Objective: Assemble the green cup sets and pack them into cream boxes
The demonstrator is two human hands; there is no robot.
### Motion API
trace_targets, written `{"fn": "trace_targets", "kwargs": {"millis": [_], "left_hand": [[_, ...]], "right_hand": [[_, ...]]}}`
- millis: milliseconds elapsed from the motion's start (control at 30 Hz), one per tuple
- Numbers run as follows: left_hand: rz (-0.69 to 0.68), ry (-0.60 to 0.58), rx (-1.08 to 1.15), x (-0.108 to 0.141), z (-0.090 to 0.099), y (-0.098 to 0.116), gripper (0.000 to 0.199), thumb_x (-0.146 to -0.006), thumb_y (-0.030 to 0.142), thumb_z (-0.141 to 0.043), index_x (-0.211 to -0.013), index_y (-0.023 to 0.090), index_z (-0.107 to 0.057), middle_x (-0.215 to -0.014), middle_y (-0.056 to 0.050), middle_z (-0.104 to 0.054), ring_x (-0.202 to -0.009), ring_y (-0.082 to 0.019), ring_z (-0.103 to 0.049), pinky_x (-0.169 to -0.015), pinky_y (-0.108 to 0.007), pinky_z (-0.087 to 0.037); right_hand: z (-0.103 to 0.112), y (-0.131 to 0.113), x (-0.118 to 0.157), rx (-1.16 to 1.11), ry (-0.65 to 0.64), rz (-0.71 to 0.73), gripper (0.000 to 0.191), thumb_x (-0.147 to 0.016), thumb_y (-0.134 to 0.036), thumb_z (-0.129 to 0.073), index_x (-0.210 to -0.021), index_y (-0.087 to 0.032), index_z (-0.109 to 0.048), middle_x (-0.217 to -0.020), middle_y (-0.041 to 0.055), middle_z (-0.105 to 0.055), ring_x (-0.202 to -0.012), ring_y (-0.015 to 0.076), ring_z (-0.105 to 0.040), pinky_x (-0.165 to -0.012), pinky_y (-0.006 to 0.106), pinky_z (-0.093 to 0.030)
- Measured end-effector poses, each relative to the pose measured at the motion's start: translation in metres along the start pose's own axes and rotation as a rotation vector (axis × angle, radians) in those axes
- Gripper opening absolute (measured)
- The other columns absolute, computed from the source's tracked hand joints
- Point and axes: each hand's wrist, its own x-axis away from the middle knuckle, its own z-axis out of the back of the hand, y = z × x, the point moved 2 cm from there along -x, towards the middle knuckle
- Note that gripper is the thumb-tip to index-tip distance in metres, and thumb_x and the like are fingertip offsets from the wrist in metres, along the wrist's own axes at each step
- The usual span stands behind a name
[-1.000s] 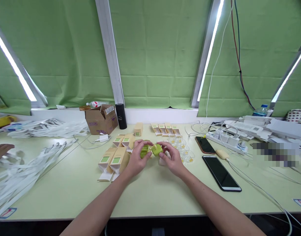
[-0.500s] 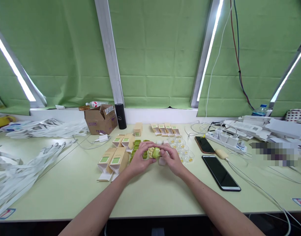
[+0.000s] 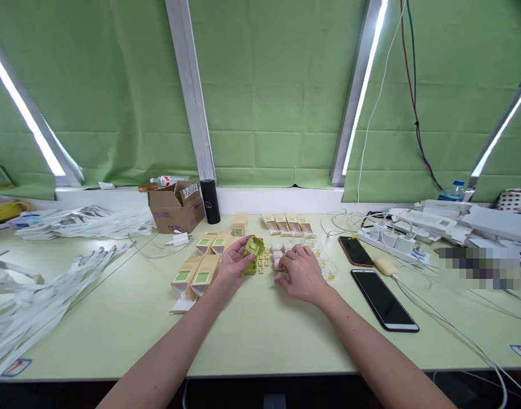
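Note:
My left hand [image 3: 231, 266] holds a small green plastic case [image 3: 254, 246] tilted up, its hollow side showing, between thumb and fingers. More green cases stand behind and below it, partly covered by that hand. My right hand [image 3: 302, 274] is curled over a group of pale pink blocks [image 3: 277, 247], its thumb and fingertips closing around one at the near left. Between the hands lie several small yellow square pieces [image 3: 261, 262] in rows. Clear plastic pieces with yellow centres [image 3: 329, 270] lie partly hidden behind my right hand.
Open cream boxes with green labels [image 3: 206, 272] stand left, more small boxes [image 3: 281, 222] at the back. Two phones [image 3: 383, 298], a power strip [image 3: 386, 241] and cables lie right. White straps [image 3: 43, 295], a cardboard box [image 3: 175, 209] and a black bottle [image 3: 210, 201] are farther left.
My hands, together at a green case before, are now apart. The left has turned and moved left with a green case; the right has moved onto the pink blocks.

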Motion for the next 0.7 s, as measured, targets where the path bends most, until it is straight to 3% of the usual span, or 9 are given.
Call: {"fn": "trace_targets", "kwargs": {"millis": [200,367,433,533,633,700], "left_hand": [[-0.019,0.01,0.024,-0.002,0.005,-0.003,0.058,-0.071,0.028,-0.095,-0.124,0.021,-0.071,-0.124,-0.012,-0.076,-0.116,-0.024,-0.07,-0.094,-0.035,-0.051],[-0.008,0.021,0.028,-0.002,0.005,-0.002,0.058,-0.07,0.03,-0.096,-0.123,0.022,-0.072,-0.123,-0.011,-0.077,-0.112,-0.024,-0.071,-0.092,-0.035,-0.051],[-0.008,0.027,0.027,-0.002,0.004,-0.001,0.058,-0.07,0.03,-0.095,-0.123,0.022,-0.072,-0.121,-0.011,-0.077,-0.11,-0.023,-0.071,-0.091,-0.034,-0.051],[-0.006,0.024,0.02,-0.001,0.003,0.0,0.055,-0.072,0.031,-0.094,-0.123,0.021,-0.073,-0.12,-0.011,-0.078,-0.109,-0.023,-0.071,-0.089,-0.034,-0.052],[0.002,0.013,0.011,0.0,0.003,0.0,0.054,-0.074,0.032,-0.092,-0.124,0.02,-0.074,-0.119,-0.012,-0.078,-0.108,-0.022,-0.07,-0.088,-0.033,-0.052],[0.012,0.008,0.0,0.001,0.003,-0.001,0.054,-0.075,0.034,-0.092,-0.124,0.019,-0.074,-0.118,-0.013,-0.078,-0.105,-0.022,-0.071,-0.087,-0.033,-0.052]], "right_hand": [[-0.002,-0.001,0.002,0.066,-0.107,0.042,0.03,-0.076,-0.04,-0.079,-0.099,-0.019,-0.076,-0.102,0.0116,-0.072,-0.107,0.0318,-0.052,-0.094,0.044,-0.033],[-0.003,0.001,0.0,-0.106,-0.029,0.021,0.02,-0.079,-0.032,-0.077,-0.095,-0.02,-0.074,-0.096,0.0091,-0.072,-0.102,0.0291,-0.055,-0.091,0.043,-0.036],[-0.002,0.005,-0.003,-0.328,0.092,-0.043,0.017,-0.085,-0.036,-0.072,-0.094,-0.021,-0.073,-0.096,0.0079,-0.072,-0.098,0.0275,-0.056,-0.089,0.042,-0.038],[-0.005,0.014,-0.007,-0.858,0.281,-0.178,0.03,-0.092,-0.05,-0.065,-0.091,-0.021,-0.071,-0.089,0.0054,-0.07,-0.085,0.0238,-0.058,-0.079,0.036,-0.042],[-0.012,0.018,-0.009,-1.333,0.305,-0.288,0.043,-0.088,-0.063,-0.068,-0.079,-0.021,-0.068,-0.071,0.0005,-0.06,-0.067,0.0179,-0.05,-0.065,0.031,-0.038],[-0.016,0.019,-0.01,-1.506,0.295,-0.326,0.046,-0.083,-0.064,-0.075,-0.072,-0.021,-0.065,-0.067,-0.001,-0.054,-0.063,0.0152,-0.044,-0.061,0.029,-0.035]]}}
